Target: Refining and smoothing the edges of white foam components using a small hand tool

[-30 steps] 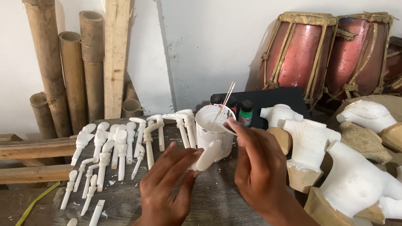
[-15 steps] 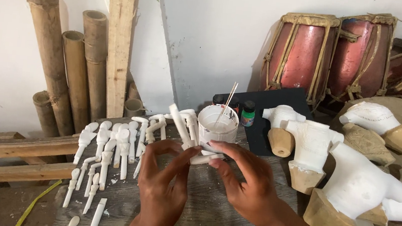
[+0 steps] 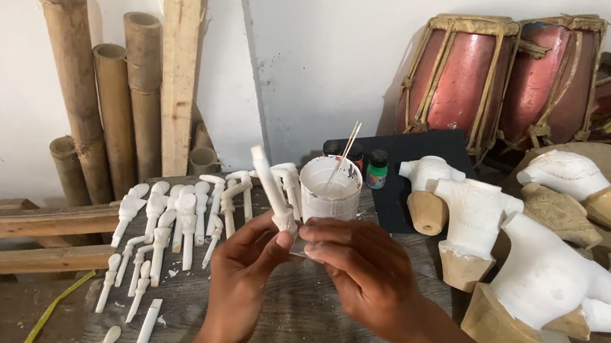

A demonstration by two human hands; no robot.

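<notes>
My left hand [image 3: 241, 278] holds the lower end of a white-painted carved limb piece [image 3: 270, 187], which points up and to the left. My right hand [image 3: 367, 272] meets it from the right, its fingertips pinched at the same lower end. Just behind the hands stands a white cup of white paint [image 3: 329, 189] with a thin stick [image 3: 344, 153] leaning in it. To the left, several more white limb pieces [image 3: 163, 228] lie spread on the grey wooden table [image 3: 304, 330].
White-painted torso carvings on raw wood bases [image 3: 548, 276] stand at the right, with a smaller one [image 3: 471, 219] nearer the cup. Small paint bottles [image 3: 376, 168] sit on a black board. Bamboo poles [image 3: 80, 87], a wooden post and two red drums [image 3: 505, 75] line the wall.
My right hand has come down from the cup's rim to meet my left hand. The limb piece is now lifted off the table between both hands.
</notes>
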